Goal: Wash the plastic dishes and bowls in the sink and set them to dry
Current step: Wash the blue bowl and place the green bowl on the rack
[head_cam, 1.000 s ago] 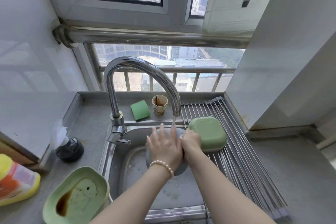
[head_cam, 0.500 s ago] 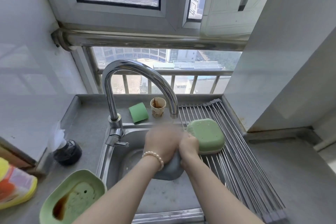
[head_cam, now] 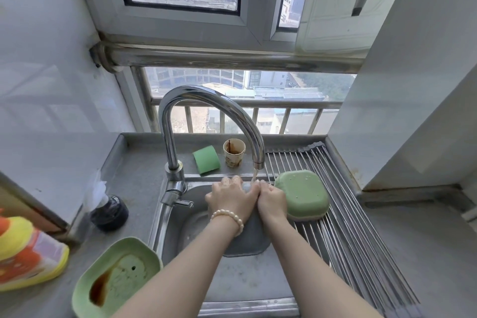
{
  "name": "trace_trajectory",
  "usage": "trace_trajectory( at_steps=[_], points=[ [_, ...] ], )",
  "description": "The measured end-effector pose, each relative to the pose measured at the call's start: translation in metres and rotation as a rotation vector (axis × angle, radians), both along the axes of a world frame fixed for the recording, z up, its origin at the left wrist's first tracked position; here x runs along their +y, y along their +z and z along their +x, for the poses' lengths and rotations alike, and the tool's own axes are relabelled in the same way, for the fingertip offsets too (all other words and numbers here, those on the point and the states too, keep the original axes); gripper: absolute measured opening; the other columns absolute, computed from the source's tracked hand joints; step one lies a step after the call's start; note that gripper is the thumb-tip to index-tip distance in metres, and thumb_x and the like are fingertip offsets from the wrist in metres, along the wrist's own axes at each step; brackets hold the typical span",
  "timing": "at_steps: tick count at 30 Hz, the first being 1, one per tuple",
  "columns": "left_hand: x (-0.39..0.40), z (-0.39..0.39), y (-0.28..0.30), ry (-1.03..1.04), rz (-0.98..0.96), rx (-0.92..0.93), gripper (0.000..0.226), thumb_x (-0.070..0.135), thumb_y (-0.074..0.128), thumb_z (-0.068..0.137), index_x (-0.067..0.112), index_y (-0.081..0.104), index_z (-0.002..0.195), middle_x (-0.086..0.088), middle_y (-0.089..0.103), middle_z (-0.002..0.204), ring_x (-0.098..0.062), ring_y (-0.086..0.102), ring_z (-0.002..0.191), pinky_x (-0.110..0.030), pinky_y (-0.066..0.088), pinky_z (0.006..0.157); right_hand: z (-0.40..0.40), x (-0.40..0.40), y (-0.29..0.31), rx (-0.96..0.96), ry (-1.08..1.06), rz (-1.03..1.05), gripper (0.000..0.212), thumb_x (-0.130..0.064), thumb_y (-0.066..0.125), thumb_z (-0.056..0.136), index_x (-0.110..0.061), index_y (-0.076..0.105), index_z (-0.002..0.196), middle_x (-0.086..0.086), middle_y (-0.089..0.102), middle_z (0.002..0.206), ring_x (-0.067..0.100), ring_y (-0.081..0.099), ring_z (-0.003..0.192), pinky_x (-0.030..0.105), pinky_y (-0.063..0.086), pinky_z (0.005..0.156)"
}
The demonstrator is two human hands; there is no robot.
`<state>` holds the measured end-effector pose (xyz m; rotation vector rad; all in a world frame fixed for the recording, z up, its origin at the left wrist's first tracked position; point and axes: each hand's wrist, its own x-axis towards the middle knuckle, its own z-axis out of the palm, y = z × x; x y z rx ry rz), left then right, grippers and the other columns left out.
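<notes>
Two bare forearms, no sleeves in view, left hand (head_cam: 232,197) with a bracelet (head_cam: 228,218) of pale, rounded pearl-like beads at the wrist, right hand (head_cam: 271,201) and wrist unadorned, nails short, no gloves

Faucet (head_cam: 206,106) glossy chrome; sink (head_cam: 180,217) dull steel; green bowl (head_cam: 302,196) matt plastic; rack (head_cam: 361,240) metal rods.

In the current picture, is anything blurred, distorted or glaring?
Head view: wide-angle bending curves the wall edges; the left hand's fingertips look slightly smeared under the water; daylight glares on the faucet; the upturned green dish is sharp.
</notes>
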<state>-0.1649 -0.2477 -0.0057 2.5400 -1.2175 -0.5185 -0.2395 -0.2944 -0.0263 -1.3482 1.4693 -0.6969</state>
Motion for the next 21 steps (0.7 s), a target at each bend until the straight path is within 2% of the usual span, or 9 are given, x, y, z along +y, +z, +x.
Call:
trace_trajectory(
  at_steps=[3, 6, 8, 11, 13, 16, 18, 20, 21],
  points=[
    [0.006, -0.002, -0.004, -0.061, -0.061, -0.035, 0.053, 0.066, 0.029, 0.09, 0.028, 0.056, 0.115, -0.001, 0.054, 0.126, -0.026, 0.044, 0.12, -0.04, 0.036, 0.099, -0.002, -0.002, 0.004, 0.027, 0.0, -0.013, 0.036, -0.024, 0.043, 0.1, -0.005, 0.071, 0.088, 0.01, 0.068, 0.092, 0.024, 0.06, 0.091, 0.035, 0.047, 0.088],
    [0.005, 0.017, -0.004, -0.082, -0.029, 0.109, 0.053, 0.07, 0.034, 0.087, 0.022, 0.056, 0.089, -0.01, 0.064, 0.112, -0.03, 0.054, 0.111, -0.037, 0.043, 0.088, 0.0, 0.0, 0.004, 0.01, 0.032, -0.004, 0.036, -0.026, 0.044, 0.1, -0.007, 0.071, 0.088, 0.008, 0.067, 0.087, 0.02, 0.056, 0.085, 0.03, 0.043, 0.08],
    [0.002, 0.029, 0.0, -0.02, -0.039, 0.25, 0.054, 0.067, 0.041, 0.087, 0.018, 0.052, 0.066, -0.012, 0.068, 0.092, -0.03, 0.061, 0.096, -0.034, 0.042, 0.077, 0.002, 0.002, 0.004, -0.019, 0.048, 0.017, 0.037, -0.026, 0.047, 0.099, -0.003, 0.07, 0.083, 0.006, 0.063, 0.079, 0.018, 0.054, 0.079, 0.028, 0.04, 0.072],
    [0.0, 0.044, 0.002, 0.1, -0.087, 0.434, 0.056, 0.057, 0.052, 0.089, 0.015, 0.052, 0.052, -0.007, 0.062, 0.066, -0.028, 0.06, 0.076, -0.034, 0.044, 0.072, 0.006, -0.003, 0.002, -0.076, 0.088, 0.018, 0.037, -0.026, 0.058, 0.094, 0.0, 0.067, 0.069, 0.011, 0.063, 0.072, 0.017, 0.052, 0.072, 0.032, 0.043, 0.069],
    [0.002, 0.048, 0.001, 0.133, -0.118, 0.454, 0.049, 0.045, 0.053, 0.093, 0.012, 0.056, 0.056, -0.01, 0.063, 0.07, -0.03, 0.061, 0.08, -0.033, 0.042, 0.071, 0.008, -0.009, 0.008, -0.058, 0.144, 0.038, 0.037, -0.026, 0.061, 0.091, -0.009, 0.057, 0.058, 0.008, 0.054, 0.064, 0.016, 0.047, 0.069, 0.031, 0.038, 0.066],
    [0.005, 0.044, 0.001, 0.192, -0.202, 0.399, 0.043, 0.035, 0.046, 0.098, 0.007, 0.065, 0.071, -0.019, 0.069, 0.095, -0.033, 0.06, 0.091, -0.031, 0.037, 0.072, 0.011, -0.018, 0.024, 0.165, 0.24, -0.021, 0.047, -0.027, 0.054, 0.093, -0.013, 0.049, 0.048, 0.004, 0.049, 0.057, 0.021, 0.046, 0.069, 0.03, 0.033, 0.067],
    [0.005, 0.04, 0.002, 0.234, -0.252, 0.339, 0.045, 0.034, 0.042, 0.1, 0.002, 0.07, 0.085, -0.02, 0.068, 0.104, -0.035, 0.06, 0.098, -0.032, 0.039, 0.076, 0.019, -0.008, 0.032, 0.332, 0.221, -0.157, 0.038, -0.028, 0.045, 0.096, -0.006, 0.065, 0.072, 0.01, 0.064, 0.079, 0.026, 0.055, 0.081, 0.03, 0.035, 0.069],
    [0.003, 0.042, 0.003, 0.273, -0.259, 0.312, 0.047, 0.035, 0.041, 0.101, -0.001, 0.07, 0.095, -0.022, 0.067, 0.108, -0.037, 0.06, 0.103, -0.034, 0.042, 0.08, 0.029, 0.011, 0.027, 0.435, 0.161, -0.336, 0.039, -0.032, 0.035, 0.098, -0.005, 0.064, 0.098, 0.014, 0.064, 0.104, 0.031, 0.057, 0.099, 0.034, 0.039, 0.081],
    [0.003, 0.045, 0.003, 0.279, -0.256, 0.307, 0.046, 0.035, 0.041, 0.101, -0.001, 0.07, 0.096, -0.022, 0.067, 0.11, -0.037, 0.059, 0.104, -0.034, 0.041, 0.08, 0.032, 0.022, 0.021, 0.476, 0.149, -0.436, 0.042, -0.036, 0.033, 0.096, -0.007, 0.062, 0.101, 0.014, 0.061, 0.107, 0.032, 0.055, 0.101, 0.038, 0.04, 0.085]
  ],
)
